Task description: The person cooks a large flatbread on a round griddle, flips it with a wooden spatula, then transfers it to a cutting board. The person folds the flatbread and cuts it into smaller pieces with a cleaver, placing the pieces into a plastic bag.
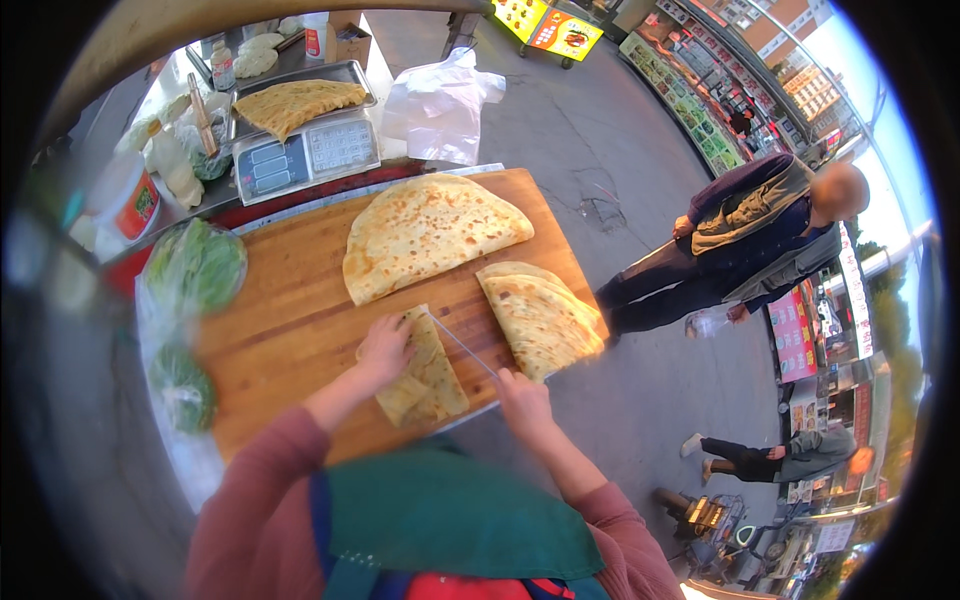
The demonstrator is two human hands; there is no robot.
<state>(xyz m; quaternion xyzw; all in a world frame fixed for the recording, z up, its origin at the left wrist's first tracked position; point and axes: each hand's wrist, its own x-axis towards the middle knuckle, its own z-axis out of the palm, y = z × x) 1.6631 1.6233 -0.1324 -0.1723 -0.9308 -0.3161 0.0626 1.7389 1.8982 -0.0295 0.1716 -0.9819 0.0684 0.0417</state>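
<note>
On the wooden board (pixel 285 330) lies a small folded piece of flatbread (pixel 431 375). My left hand (pixel 386 349) rests on its left part, fingers spread and slightly bent. My right hand (pixel 523 401) is closed on the handle end of a long knife (pixel 461 341), whose thin blade slants over the flatbread's upper right side, its tip near my left fingers. The handle is hidden in my fist. Beyond my hands sits a large half-round flatbread (pixel 435 232). A stack of folded flatbread wedges (pixel 536 319) lies at the board's right edge, just past my right hand.
A digital scale (pixel 307 157) holds a tray with a flatbread piece (pixel 300 103). White plastic bags (pixel 450 105) hang beside it. Bagged leafy greens (pixel 196 266) lie left, near a white bucket (pixel 131 199). A person (pixel 739 232) stands right of the board; another person (pixel 787 457) is farther off.
</note>
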